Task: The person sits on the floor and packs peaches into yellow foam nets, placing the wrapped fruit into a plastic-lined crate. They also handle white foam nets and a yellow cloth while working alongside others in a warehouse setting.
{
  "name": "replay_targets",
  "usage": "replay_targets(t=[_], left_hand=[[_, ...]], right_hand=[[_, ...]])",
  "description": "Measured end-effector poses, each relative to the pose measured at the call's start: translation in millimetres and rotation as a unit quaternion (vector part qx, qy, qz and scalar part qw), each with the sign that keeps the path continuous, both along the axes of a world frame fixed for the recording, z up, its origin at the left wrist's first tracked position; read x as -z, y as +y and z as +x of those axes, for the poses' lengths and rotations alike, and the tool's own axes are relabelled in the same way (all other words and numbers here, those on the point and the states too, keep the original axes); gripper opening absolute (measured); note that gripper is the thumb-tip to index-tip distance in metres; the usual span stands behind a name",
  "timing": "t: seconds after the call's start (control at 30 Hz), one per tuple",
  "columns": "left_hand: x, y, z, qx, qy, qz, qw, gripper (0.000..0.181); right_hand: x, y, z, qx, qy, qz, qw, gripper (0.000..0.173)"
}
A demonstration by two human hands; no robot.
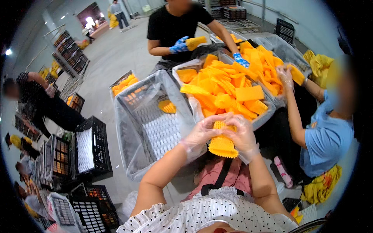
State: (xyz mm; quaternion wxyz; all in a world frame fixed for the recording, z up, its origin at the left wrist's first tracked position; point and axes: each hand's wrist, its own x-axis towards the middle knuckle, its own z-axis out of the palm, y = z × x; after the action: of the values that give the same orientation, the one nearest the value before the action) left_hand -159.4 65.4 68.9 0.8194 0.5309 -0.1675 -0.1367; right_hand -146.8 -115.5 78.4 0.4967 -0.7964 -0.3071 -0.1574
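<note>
Both my hands wear clear plastic gloves and meet in front of me. My left hand [204,131] and my right hand [239,131] grip the upper end of a yellow foam net sleeve [223,145], whose zigzag edge hangs down. Whether something is inside it is hidden. Beyond my hands stands a lined crate [272,112] heaped with flat yellow foam sleeves [215,78]. To its left is a larger crate lined with clear plastic [123,137]; a white foam net sheet [163,131] covers its bottom, and one yellow sleeved item [167,106] lies inside.
A person in black [177,29] with blue gloves sits across the crates. Another in a blue shirt [326,142] sits close on the right; both handle yellow sleeves. A crate of sleeved items [125,81] stands beyond the lined crate. Black crates [100,145] stand at left, near a bending person [49,102].
</note>
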Motion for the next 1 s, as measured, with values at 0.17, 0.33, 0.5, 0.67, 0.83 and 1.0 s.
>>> replay_targets(t=[0.17,0.33,0.5,0.67,0.83,1.0], left_hand=[[28.5,9.2,-8.1,0.066,0.193,-0.078,0.976,0.025],[13.4,0.1,-10.1,0.019,0.112,-0.055,0.992,0.036],[11.4,24.1,-12.0,0.155,0.179,0.074,0.969,0.046],[1.3,13.6,-4.7,-0.037,0.139,-0.099,0.985,0.051],[8.0,31.6,9.1,-0.158,0.119,-0.161,0.967,0.05],[24.7,43.9,16.2,-0.175,0.153,-0.136,0.963,0.05]], right_hand=[[7.4,9.4,-7.8,0.025,0.008,0.101,0.995,0.016],[43.9,1.5,-1.3,-0.052,0.16,0.244,0.955,0.011],[19.8,26.1,30.3,-0.184,0.339,0.159,0.909,0.015],[68.8,28.4,138.4,-0.151,0.409,-0.17,0.884,0.015],[130.7,19.8,208.9,0.022,0.109,-0.349,0.93,0.017],[130.1,40.5,197.5,-0.031,0.055,-0.374,0.925,0.033]])
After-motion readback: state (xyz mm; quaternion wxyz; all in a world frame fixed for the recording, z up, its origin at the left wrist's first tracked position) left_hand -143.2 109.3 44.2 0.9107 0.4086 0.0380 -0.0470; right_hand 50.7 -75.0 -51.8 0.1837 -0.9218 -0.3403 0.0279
